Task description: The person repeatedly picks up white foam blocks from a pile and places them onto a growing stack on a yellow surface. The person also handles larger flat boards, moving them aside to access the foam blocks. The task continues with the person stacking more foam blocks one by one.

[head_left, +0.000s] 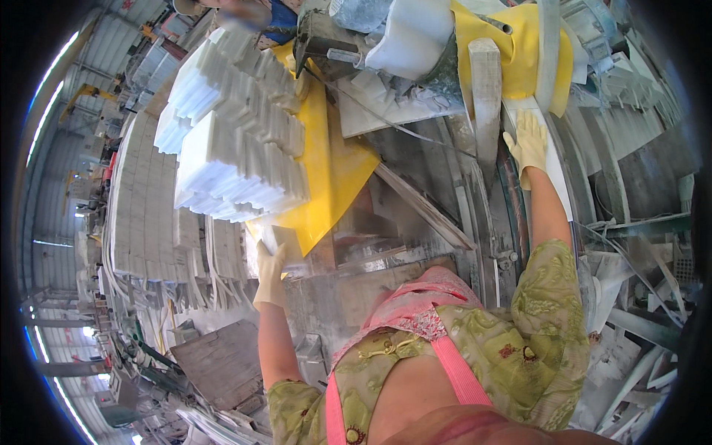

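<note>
A cream-gloved left hand (271, 271) reaches to a pale slab (280, 240) at the near edge of a yellow sheet (326, 185), just left of the sheet's near corner; its fingertips meet the slab's near side, though I cannot tell whether the grip is pinching it or only touching. Beyond that slab, a tall stack of white slabs (241, 163) covers the left part of the sheet, its layers staggered and uneven along the right side, while the sheet's right corner shows bare. The cream-gloved right hand (528, 141), well apart from the left, lies palm down on a long white strip (558, 174), its grip spread flat, fingers straight and thumb held out toward the strip's left edge. A squared wooden post (486, 93) stands just left of this hand, and a second yellow cloth (515, 44) hangs in folds beyond its fingertips. Between the two hands, past the first sheet's right edge, a white panel (389, 115) carries broken pale pieces. Part of another person (282, 18) shows behind the stack.
</note>
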